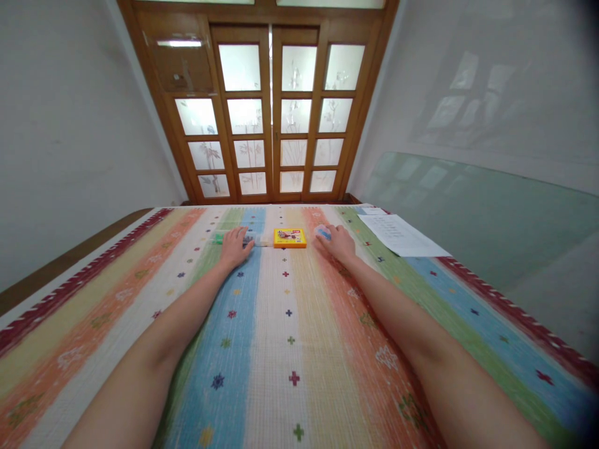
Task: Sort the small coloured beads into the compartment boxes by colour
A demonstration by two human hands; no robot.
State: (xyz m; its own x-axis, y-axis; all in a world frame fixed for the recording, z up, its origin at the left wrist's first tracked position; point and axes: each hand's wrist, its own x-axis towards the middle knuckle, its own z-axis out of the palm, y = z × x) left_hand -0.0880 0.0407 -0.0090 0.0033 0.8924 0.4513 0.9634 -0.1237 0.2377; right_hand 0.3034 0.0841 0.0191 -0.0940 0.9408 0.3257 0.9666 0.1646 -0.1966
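Note:
My left hand (236, 246) lies over a long clear plastic object (262, 241) on the tablecloth, its fingers bent across the middle. A green part (218, 237) of this object shows left of the hand; the rest is partly hidden under the fingers. My right hand (340, 243) is closed around a small whitish item with a blue patch (322, 232), too small to name. Between the two hands, touching neither, lies a flat yellow and orange box (290, 237) with a printed picture on its lid.
The striped tablecloth (276, 349) covers a long table. Printed paper sheets (400, 234) lie at the right, near the table's edge. A greenish glass panel (468, 206) leans along the right wall. Wooden doors with glass panes (271, 112) stand beyond the far edge.

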